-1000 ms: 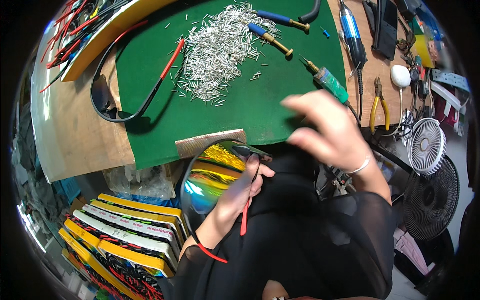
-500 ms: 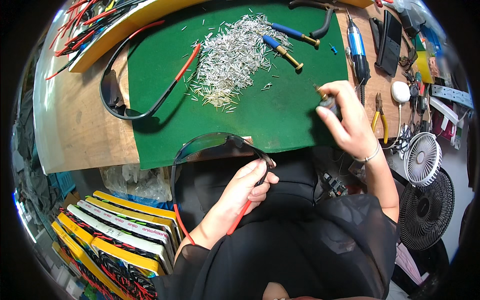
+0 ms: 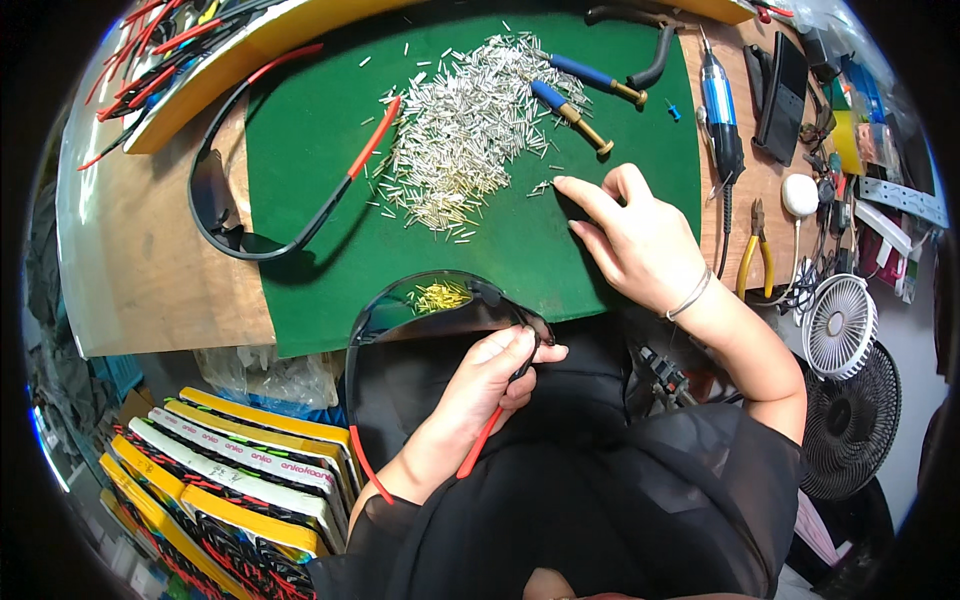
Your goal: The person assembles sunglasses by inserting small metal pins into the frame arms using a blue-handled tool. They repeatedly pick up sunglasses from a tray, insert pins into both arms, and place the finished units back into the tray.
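My left hand [image 3: 490, 365] is closed around one temple of a pair of dark wraparound glasses [image 3: 352, 395] with red temple tips, close to its hinge. The lens overlaps the near edge of a green mat [image 3: 540, 265]. Yellowish pins [image 3: 440, 297] show in the lens, reflected or seen through it; I cannot tell which. Over the mat, my right hand [image 3: 645, 240] has its index finger stretched to a few small loose pins [image 3: 541, 188], its thumb apart. Its palm and other fingers are hidden. A big heap of silvery pins [image 3: 455, 140] lies beyond.
Another pair of glasses [image 3: 215, 190] lies left of the heap. Two blue-handled drivers [image 3: 575, 118] and dark-handled pliers [image 3: 655, 55] are at the back. An electric screwdriver [image 3: 718, 100], yellow-handled cutters [image 3: 757, 250] and a small white fan [image 3: 840, 325] stand right. Yellow-edged trays [image 3: 250, 510] are lower left.
My right hand has moved left to the loose pins. The small brass-ended tool it held no longer shows. The glasses in my left hand have shifted slightly.
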Demonstrator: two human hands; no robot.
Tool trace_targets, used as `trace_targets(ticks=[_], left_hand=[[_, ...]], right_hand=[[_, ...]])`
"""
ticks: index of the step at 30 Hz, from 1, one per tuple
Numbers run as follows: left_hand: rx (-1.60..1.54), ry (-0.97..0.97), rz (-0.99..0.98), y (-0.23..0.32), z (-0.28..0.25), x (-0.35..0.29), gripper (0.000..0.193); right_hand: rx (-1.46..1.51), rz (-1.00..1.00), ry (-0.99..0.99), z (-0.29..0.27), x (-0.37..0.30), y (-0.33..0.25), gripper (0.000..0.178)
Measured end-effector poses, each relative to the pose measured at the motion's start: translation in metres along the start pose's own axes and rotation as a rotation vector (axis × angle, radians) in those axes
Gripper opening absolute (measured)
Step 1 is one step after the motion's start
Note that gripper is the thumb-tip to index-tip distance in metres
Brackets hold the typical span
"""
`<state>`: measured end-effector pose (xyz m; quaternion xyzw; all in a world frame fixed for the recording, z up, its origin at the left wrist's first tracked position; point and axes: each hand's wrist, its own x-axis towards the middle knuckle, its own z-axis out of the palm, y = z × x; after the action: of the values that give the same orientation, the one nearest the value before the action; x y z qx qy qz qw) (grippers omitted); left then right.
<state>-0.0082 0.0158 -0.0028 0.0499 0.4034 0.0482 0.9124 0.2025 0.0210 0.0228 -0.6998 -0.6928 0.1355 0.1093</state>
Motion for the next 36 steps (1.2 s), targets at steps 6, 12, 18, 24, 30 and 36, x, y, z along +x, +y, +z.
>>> trace_targets(ticks=[6,12,18,24,30,36], left_hand=[[-0.009,0.015,-0.010,0.001,0.001,-0.001,0.019],[-0.008,0.024,-0.016,0.002,0.002,0.000,0.019],[0.002,0.027,-0.013,0.003,0.003,-0.001,0.020],[0.010,0.040,-0.011,0.002,0.005,-0.001,0.020],[0.005,0.030,-0.013,0.004,0.004,-0.002,0.020],[0.008,0.045,-0.014,0.004,0.007,-0.001,0.020]], right_hand=[[-0.014,-0.097,-0.029,-0.003,-0.002,-0.001,0.037],[0.098,-0.049,-0.024,-0.003,0.004,0.004,0.031],[0.033,-0.029,0.007,0.000,0.010,-0.002,0.032],[-0.018,-0.117,-0.037,-0.003,0.004,0.000,0.034],[-0.024,-0.139,-0.015,-0.003,0.005,-0.002,0.034],[-0.014,-0.102,0.006,0.000,0.005,0.000,0.035]])
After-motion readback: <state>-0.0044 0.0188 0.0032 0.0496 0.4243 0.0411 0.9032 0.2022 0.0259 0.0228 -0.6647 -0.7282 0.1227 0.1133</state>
